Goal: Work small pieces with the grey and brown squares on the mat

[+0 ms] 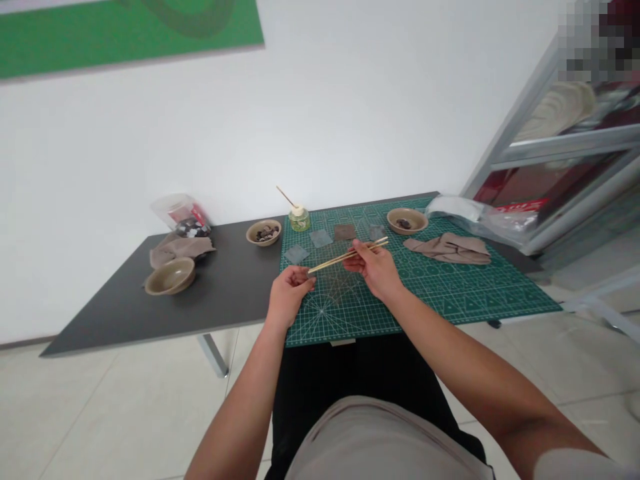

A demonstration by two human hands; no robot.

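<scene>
The right hand's (pixel 374 269) grip is narrow, with thumb and fingers pinched around a pair of thin wooden chopsticks (pixel 347 257). The two sticks lie close together and slant across the mat toward the left hand (pixel 290 297). Their tips end right at that hand's fingertips (pixel 306 277), but I cannot tell whether they touch. The left grip is loosely curled, and I cannot tell whether it holds anything small.

Both hands hover over a green cutting mat (pixel 480 297). There is open mat below and to the right of them, and its near edge juts past the front edge of the dark grey counter (pixel 223 283), toward the person's lap. Ahead of the sticks lie a row of small flat squares, with a blue-grey one (pixel 297 254) and a brown one (pixel 345 231) among them.

Farther along the mat are a tan bowl (pixel 407 221) holding dark bits and a crumpled beige cloth (pixel 447 249). Just off the mat's left edge sit a glass jar (pixel 299 220) with a thin stick (pixel 286 197) poking out and a second bowl (pixel 263 233) of dark bits. Open counter separates these from a third bowl (pixel 170 276), a second cloth (pixel 180 250) and a clear plastic tub (pixel 175 210) near the counter's left end
</scene>
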